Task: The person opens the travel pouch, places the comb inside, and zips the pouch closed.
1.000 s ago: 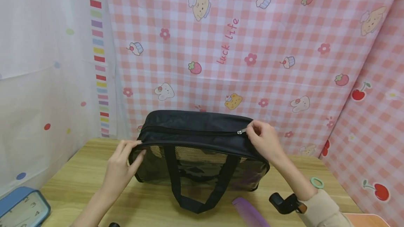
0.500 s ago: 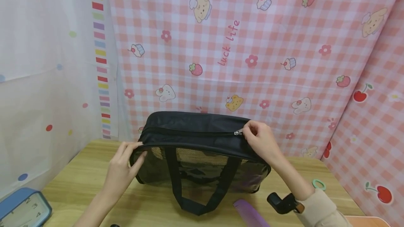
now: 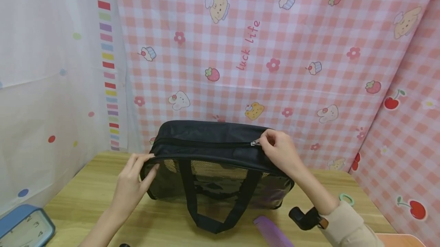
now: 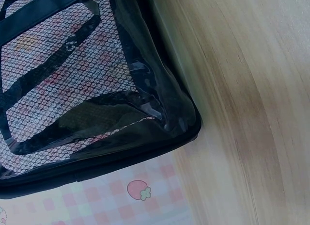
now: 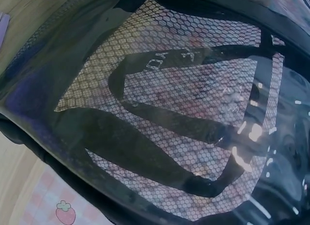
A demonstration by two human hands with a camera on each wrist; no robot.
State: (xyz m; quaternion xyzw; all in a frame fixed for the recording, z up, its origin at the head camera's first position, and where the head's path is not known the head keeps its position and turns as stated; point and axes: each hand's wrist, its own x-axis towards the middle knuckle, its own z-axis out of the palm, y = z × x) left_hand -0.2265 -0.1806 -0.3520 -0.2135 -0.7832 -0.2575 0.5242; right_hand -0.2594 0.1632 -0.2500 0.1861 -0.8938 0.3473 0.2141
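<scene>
Left hand (image 3: 133, 174) pinches the black clear-panelled bag (image 3: 220, 153) at nine o'clock; right hand (image 3: 280, 149) pinches its zipper pull (image 3: 256, 142) at two. It stands mid-table (image 3: 86, 189), contents unclear; purple comb (image 3: 271, 233) at five.

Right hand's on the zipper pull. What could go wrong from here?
The small zipper pull could slip from the pinching right hand. The left hand holds only one top corner, so the bag may skew or slide when pulled. A slide could also bump the purple comb nearby.
</scene>
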